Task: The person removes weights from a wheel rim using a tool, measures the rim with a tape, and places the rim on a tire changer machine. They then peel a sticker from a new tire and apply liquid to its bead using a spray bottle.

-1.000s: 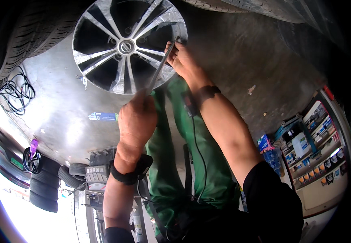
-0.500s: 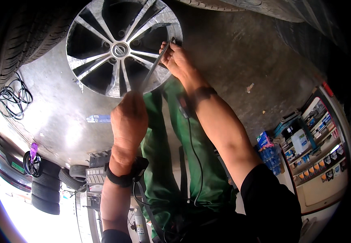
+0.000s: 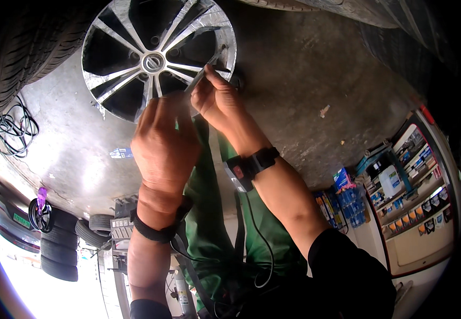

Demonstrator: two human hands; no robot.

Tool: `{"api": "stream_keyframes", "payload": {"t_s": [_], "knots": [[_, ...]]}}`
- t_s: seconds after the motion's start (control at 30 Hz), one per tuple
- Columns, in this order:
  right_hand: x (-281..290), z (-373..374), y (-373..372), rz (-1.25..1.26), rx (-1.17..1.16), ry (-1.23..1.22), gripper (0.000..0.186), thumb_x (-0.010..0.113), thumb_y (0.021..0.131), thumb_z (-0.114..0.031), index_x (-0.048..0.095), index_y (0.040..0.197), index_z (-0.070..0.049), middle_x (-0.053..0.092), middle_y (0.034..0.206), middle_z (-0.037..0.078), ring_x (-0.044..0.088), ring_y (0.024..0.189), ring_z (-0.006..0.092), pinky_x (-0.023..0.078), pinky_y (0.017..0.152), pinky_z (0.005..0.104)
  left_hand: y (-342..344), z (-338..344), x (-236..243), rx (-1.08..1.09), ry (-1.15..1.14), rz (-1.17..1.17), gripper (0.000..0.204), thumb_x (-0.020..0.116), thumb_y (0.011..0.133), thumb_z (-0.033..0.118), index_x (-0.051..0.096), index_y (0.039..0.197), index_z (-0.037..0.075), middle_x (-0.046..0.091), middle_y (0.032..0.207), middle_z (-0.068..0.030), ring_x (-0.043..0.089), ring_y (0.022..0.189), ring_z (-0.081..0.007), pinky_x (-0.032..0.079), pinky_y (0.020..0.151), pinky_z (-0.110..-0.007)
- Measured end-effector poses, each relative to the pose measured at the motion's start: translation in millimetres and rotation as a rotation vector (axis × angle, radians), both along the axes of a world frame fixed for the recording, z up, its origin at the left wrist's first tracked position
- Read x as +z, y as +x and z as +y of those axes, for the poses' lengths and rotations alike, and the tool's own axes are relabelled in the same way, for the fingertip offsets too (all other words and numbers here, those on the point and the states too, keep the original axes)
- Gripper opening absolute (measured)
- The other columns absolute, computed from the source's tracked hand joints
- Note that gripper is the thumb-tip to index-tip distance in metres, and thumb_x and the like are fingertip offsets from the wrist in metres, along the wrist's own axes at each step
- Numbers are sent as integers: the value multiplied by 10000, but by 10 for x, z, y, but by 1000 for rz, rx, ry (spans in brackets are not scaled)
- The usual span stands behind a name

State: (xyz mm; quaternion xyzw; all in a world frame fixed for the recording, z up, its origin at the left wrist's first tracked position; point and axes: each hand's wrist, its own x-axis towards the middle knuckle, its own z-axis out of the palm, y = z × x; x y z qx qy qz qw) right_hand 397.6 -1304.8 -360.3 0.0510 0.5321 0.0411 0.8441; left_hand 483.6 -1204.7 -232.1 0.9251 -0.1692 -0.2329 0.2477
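A scuffed silver-and-black alloy wheel (image 3: 153,63) lies at the top of the view. A slim metal tool (image 3: 197,80) reaches diagonally across its right spokes toward the rim. My left hand (image 3: 164,141) is closed round the tool's lower end, below the wheel, its grip partly blurred. My right hand (image 3: 217,101) has fingers curled on the tool's shaft, just right of my left hand. Both wrists wear black straps with small cabled devices. My green-trousered legs (image 3: 209,228) are beneath my arms.
Tires (image 3: 39,53) frame the top corners. A coiled black hose (image 3: 15,133) lies left on the concrete floor (image 3: 315,80). Stacked tires (image 3: 57,244) and a car (image 3: 9,212) are lower left. Water bottles (image 3: 352,207) and a stocked shelf cabinet (image 3: 411,202) stand right.
My right hand has moved down and left along the tool, away from the rim's edge. My left hand has moved up toward the wheel, bringing the two hands closer together.
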Motion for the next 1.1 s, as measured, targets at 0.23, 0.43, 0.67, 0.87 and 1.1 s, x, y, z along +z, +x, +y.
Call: {"api": "stream_keyframes", "payload": {"t_s": [0.23, 0.43, 0.67, 0.87, 1.1], "knots": [[40, -65, 42, 28, 113, -102, 172, 661, 980, -257, 634, 895, -110, 656, 780, 13, 633, 683, 123, 527, 649, 278, -43, 25, -1, 35, 127, 51, 70, 603, 972, 136, 617, 933, 80, 636, 659, -108, 629, 582, -354, 482, 518, -431], [342, -82, 102, -26, 178, -41, 180, 680, 965, -261, 638, 916, -94, 649, 803, 1, 596, 679, 117, 488, 651, 278, -61, -104, 137, -69, 54, -34, 30, 637, 927, 110, 641, 956, 102, 652, 796, -112, 647, 737, -315, 518, 640, -407], [596, 128, 91, -113, 460, -128, 80, 615, 916, -114, 585, 849, -84, 480, 693, -23, 469, 639, 83, 399, 585, 267, -125, 118, 132, -38, 25, -16, 23, 631, 907, 113, 636, 924, 99, 656, 795, -116, 643, 750, -348, 524, 655, -447], [445, 298, 84, -144, 530, -264, 369, 520, 1025, -232, 582, 703, -62, 520, 620, 29, 449, 544, 122, 347, 514, 317, -84, 210, 105, -26, 183, 237, 299, 558, 992, 320, 647, 1092, 52, 672, 877, -235, 654, 830, -468, 529, 687, -519], [414, 339, 164, 92, 372, -192, 299, 697, 963, -310, 643, 770, -88, 599, 749, 5, 529, 606, 120, 403, 552, 268, -136, 435, -457, -32, 148, 190, 338, 574, 938, 299, 704, 877, -6, 670, 781, -250, 671, 761, -453, 529, 692, -526]]}}
